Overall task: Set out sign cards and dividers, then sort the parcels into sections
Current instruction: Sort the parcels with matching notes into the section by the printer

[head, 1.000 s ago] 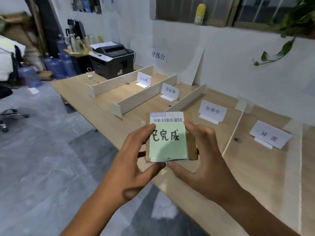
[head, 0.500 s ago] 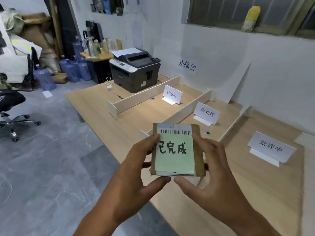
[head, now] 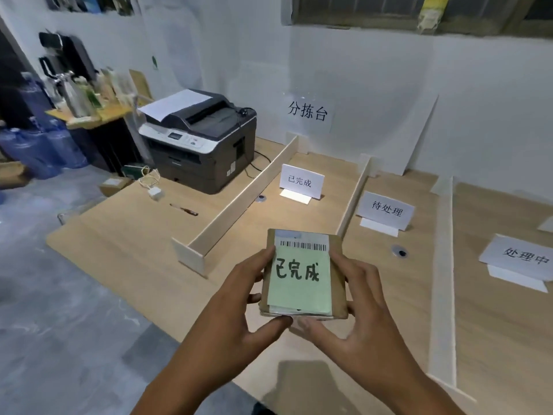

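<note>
Both hands, left hand (head: 239, 304) and right hand (head: 362, 313), grip the parcel (head: 302, 274); match its label and set it flat by the 已完成 card (head: 301, 180).

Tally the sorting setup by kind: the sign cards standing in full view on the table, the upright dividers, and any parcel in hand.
Sign cards: 3
Dividers: 3
Parcel: 1
Total: 7

Left grip (head: 236, 313) and right grip (head: 369, 313) face each other, fingers (head: 259, 260) curled inward, thumbs (head: 270, 327) nearly meeting.
</note>
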{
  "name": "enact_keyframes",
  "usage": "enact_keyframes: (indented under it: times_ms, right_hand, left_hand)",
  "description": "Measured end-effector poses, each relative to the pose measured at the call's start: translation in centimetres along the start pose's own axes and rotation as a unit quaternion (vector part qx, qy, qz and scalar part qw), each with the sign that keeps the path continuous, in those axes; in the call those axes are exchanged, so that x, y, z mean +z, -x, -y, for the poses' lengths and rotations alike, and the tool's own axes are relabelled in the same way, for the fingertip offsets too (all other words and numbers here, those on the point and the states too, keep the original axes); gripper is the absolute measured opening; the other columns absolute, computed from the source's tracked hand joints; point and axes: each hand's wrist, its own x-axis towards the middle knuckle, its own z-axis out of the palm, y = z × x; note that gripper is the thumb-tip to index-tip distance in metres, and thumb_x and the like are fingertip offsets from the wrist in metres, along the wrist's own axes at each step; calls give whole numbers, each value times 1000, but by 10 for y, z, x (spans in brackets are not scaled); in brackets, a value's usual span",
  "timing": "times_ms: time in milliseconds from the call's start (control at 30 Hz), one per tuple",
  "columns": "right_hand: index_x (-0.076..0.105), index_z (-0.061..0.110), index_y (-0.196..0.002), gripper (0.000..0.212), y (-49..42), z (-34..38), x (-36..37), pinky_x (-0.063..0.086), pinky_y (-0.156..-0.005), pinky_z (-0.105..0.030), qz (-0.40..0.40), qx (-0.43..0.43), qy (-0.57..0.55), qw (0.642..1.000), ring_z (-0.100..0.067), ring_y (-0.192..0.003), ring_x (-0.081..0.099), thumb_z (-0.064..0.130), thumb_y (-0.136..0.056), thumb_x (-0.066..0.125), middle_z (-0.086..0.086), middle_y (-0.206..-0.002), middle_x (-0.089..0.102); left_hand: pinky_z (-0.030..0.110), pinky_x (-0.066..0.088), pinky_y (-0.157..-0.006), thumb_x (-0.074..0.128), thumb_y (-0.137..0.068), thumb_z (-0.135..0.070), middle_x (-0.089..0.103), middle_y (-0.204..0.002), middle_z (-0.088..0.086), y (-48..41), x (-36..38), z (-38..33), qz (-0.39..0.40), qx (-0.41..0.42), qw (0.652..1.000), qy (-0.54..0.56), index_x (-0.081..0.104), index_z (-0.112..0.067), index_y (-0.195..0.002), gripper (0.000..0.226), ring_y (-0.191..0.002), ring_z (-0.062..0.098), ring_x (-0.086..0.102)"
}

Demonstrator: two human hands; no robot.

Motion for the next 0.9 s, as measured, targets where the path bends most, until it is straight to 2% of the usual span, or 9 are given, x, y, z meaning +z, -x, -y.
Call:
enact_keyframes:
  times_ms: [100,167,233,300,433,567,667,767,900]
  right_hand:
    - [26,59,-147,91,-55,-29,36,40,-93,-1,-18,32,16,999,6,-135,38,61,-71,75,27,-138,32]
    - [27,58,-148,90,-93,-52,60,41,-97,-4,-23,55,18,998,4,-135,39,62,-71,74,26,-139,31]
    - [28,56,-149,90,-132,-75,84,45,-96,-8,-25,79,12,996,3,-135,41,60,-72,75,25,-139,33]
    - [28,53,-150,91,-171,-96,106,46,-96,-12,-26,101,4,994,2,-136,42,59,-74,77,23,-139,34]
    - [32,45,-151,91,-251,-141,148,44,-96,-8,-34,152,-1,988,9,-132,40,56,-74,78,22,-136,35]
    - [30,36,-154,92,-323,-197,185,36,-96,-1,-34,212,8,977,20,-125,37,48,-78,81,18,-135,34]
    - [27,31,-157,94,-370,-241,207,30,-91,4,-27,259,28,965,3,-128,44,42,-80,80,12,-139,35]
    - [25,26,-159,94,-408,-277,226,33,-94,-6,-25,287,60,956,-8,-130,47,36,-82,80,5,-144,35]
    - [23,25,-160,94,-438,-303,248,34,-96,-11,-26,315,76,946,-11,-133,46,34,-85,78,3,-154,31]
  left_hand:
    - [11,51,-94,78,-81,-54,40,-146,-40,-59,-11,56,31,-14,999,16,14,-67,-150,95,-132,-10,44]
    - [15,50,-97,76,-79,-58,39,-148,-38,-99,-15,92,55,-28,998,30,12,-65,-151,97,-134,-9,45]
    - [8,47,-95,74,-78,-61,38,-148,-40,-140,-20,128,81,-44,995,42,11,-64,-152,98,-134,-12,43]
    - [2,43,-92,77,-80,-55,39,-145,-44,-181,-24,162,112,-57,991,52,10,-63,-153,99,-132,-16,43]
    - [3,48,-82,79,-80,-40,49,-134,-46,-269,-27,224,169,-75,981,50,10,-71,-146,101,-121,-20,49]
    - [16,56,-85,77,-75,-26,58,-132,-35,-355,-12,282,215,-83,972,47,20,-72,-139,97,-118,-9,60]
    - [26,57,-91,77,-77,-9,60,-131,-26,-408,11,330,242,-74,967,34,32,-52,-144,92,-121,-2,60]
    - [32,53,-100,70,-80,-1,55,-138,-9,-448,31,368,262,-75,962,14,33,-30,-150,84,-127,9,56]
    - [37,47,-106,56,-89,-6,43,-149,-1,-475,44,391,283,-102,953,-27,20,-26,-159,81,-132,17,48]
